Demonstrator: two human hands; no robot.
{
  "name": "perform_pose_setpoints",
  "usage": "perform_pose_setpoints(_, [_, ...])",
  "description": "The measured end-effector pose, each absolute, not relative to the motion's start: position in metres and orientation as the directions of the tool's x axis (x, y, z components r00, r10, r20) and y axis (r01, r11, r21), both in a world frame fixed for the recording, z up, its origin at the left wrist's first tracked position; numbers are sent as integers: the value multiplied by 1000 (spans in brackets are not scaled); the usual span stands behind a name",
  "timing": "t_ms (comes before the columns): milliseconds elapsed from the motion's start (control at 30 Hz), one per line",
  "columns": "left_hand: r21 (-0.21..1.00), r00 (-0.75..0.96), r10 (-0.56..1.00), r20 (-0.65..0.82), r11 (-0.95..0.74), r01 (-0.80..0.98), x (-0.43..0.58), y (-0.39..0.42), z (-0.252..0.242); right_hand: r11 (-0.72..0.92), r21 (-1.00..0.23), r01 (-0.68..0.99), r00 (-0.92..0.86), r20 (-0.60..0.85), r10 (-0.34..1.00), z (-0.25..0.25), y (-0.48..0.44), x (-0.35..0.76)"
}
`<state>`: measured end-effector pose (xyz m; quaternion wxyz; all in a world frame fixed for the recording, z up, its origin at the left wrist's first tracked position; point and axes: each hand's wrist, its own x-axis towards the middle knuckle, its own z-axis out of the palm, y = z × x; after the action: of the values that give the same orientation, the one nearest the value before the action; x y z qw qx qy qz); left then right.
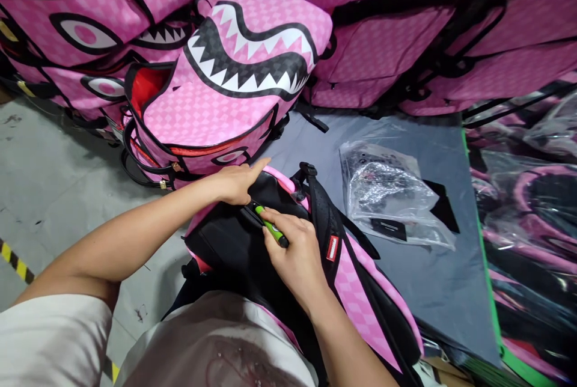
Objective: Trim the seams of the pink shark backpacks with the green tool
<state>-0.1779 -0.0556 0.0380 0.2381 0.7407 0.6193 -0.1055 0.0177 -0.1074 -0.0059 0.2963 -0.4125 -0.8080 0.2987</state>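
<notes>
A pink checkered backpack [360,297] lies back-side up in front of me, its black back panel and straps facing me. My right hand [293,255] is closed around a small green and black tool [269,226], its tip against the black panel. My left hand [237,182] rests on the top of the same backpack, fingers curled and the forefinger stretched out, holding the fabric down beside the tool.
A pink backpack with a shark-mouth print [234,80] stands just beyond my hands. More of them are piled behind [406,32]. A clear plastic bag [387,191] lies on a grey sheet [433,279]. Bagged backpacks [532,207] lie at right. Concrete floor [49,182] at left.
</notes>
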Motion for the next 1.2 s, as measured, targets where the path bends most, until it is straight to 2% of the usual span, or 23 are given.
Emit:
perform_pose_setpoints(133, [207,207,880,-428,-128,970,-178,-56,35,430,-783,451,-469,202,860,-10,-107,19])
perform_pose_setpoints(533, [220,202,871,-448,-112,969,-177,-57,41,408,-812,418,-456,201,867,-12,-106,16])
perform_pose_setpoints(867, [198,183,882,-435,-105,975,-175,-58,42,448,-739,503,-436,230,870,-8,-110,17])
perform_pose_setpoints(1200, [208,190,883,-429,-108,972,-176,-59,41,421,-765,487,-425,213,880,-8,-111,16])
